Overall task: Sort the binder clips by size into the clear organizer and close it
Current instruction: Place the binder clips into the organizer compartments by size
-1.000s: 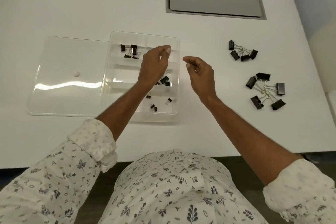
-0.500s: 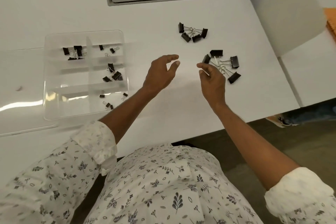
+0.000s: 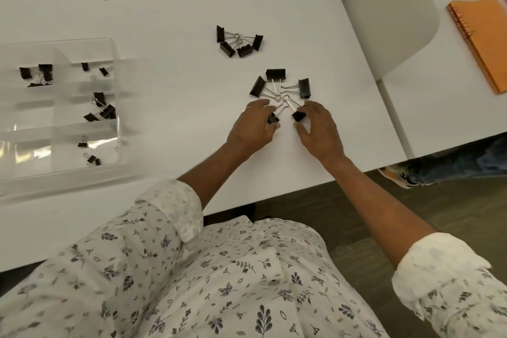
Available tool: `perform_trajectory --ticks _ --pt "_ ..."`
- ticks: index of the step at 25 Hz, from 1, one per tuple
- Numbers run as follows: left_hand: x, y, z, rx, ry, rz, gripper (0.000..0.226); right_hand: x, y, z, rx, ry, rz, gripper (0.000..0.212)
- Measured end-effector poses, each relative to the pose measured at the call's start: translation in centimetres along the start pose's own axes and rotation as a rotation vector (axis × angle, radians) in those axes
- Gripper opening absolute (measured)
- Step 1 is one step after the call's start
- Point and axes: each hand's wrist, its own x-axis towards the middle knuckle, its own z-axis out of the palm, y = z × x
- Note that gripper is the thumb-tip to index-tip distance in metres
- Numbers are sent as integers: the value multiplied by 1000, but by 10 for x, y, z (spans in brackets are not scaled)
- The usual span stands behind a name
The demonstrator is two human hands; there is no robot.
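While in hands (image 3: 251, 129) (image 3: 319, 132), clips (image 3: 298, 116) handles-inward.

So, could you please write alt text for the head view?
The left hand grips one large binder clip and the right hand another on the white table; four smaller clips lie beyond, the clear organizer at left.

White table (image 3: 164, 22) — binder clips (image 3: 275, 74), organizer (image 3: 35, 132)

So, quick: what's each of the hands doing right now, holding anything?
Left hand: closed, pinching the near-left clip.
Right hand: closed, pinching the near-right clip.
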Motion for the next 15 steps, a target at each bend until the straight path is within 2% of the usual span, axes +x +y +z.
perform_trajectory --ticks 2,5,9,12,15 --pt "0 0 7 74 -3 7 56 0 2 0 33 21 -27 35" --pt "-1 -1 10 76 50 -2 45 0 -1 0 72 57 -64 29" --pt "-9 -8 8 -98 170 -19 34 -6 -12 7 193 124 -19 27" --pt "-20 -12 -7 -414 230 -170 28 -7 -36 8 568 102 239 28" --pt "-26 -23 -24 -908 170 -375 38 -4 -66 4 1222 -34 634 24"
